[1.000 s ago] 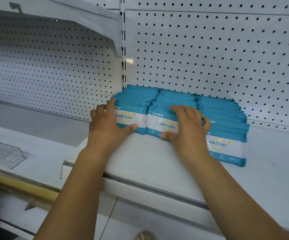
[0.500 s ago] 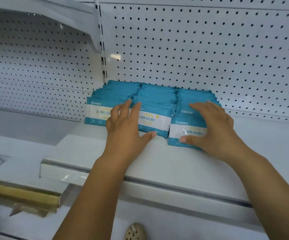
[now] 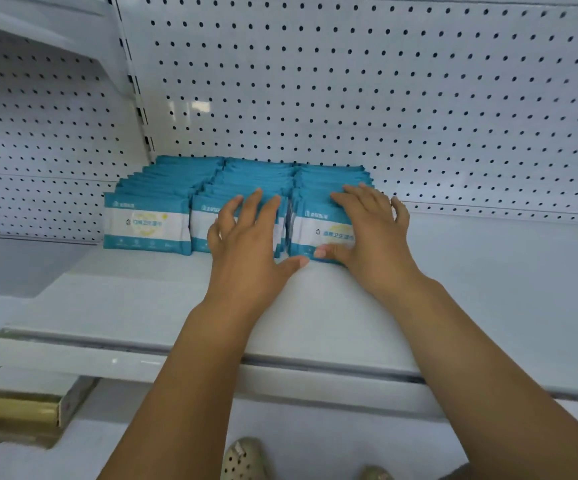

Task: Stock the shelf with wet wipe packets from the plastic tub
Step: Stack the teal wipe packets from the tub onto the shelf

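Three rows of teal and white wet wipe packets stand upright on the white shelf (image 3: 315, 306), against the pegboard back. The left row (image 3: 147, 223) stands free of both hands. My left hand (image 3: 249, 244) lies flat against the front of the middle row (image 3: 256, 181), fingers straight, thumb on the shelf. My right hand (image 3: 372, 230) covers the front and top of the right row (image 3: 318, 223), fingers spread over the packets, thumb at the lower edge. The plastic tub is out of view.
White pegboard (image 3: 384, 98) backs the shelf, with an upright slotted post (image 3: 135, 91) at left. A lower shelf with a yellow strip (image 3: 14, 410) sits bottom left. Bare shelf surface extends to the right of the packets. My shoes (image 3: 242, 459) show below.
My left hand moved from the left row to the middle row, and my right hand from the middle row to the right row. The right row now stands level with the others.
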Demonstrator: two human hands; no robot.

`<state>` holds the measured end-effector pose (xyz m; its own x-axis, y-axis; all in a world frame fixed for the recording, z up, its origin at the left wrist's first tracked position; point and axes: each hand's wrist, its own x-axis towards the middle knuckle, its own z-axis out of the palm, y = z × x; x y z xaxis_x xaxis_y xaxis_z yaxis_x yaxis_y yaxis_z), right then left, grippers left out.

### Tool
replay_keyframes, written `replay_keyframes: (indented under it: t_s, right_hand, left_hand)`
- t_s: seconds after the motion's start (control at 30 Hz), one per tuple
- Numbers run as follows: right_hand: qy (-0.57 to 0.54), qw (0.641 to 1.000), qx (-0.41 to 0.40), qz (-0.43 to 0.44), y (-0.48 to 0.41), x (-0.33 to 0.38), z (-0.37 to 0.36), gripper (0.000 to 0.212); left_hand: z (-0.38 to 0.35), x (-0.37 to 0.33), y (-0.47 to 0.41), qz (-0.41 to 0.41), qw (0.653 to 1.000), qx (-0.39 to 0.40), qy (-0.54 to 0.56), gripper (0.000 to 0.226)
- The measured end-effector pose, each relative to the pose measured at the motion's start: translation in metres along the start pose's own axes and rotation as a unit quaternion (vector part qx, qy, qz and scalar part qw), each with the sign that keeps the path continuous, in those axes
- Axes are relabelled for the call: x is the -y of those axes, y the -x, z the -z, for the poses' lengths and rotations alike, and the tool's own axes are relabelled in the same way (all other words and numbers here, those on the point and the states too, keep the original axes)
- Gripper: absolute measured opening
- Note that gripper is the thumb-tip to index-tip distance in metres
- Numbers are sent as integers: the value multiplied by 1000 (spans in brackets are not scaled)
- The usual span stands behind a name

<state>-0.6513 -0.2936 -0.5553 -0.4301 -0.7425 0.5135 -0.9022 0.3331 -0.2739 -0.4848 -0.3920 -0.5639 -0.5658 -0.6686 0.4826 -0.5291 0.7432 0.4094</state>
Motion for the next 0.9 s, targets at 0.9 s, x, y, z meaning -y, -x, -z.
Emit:
replay_keyframes:
  t_s: [0.9]
  right_hand:
    - [56, 977, -27, -206, 186, -173, 229, 84]
  left_hand:
    - [-61, -261, 40, -277, 939, 109, 174, 62]
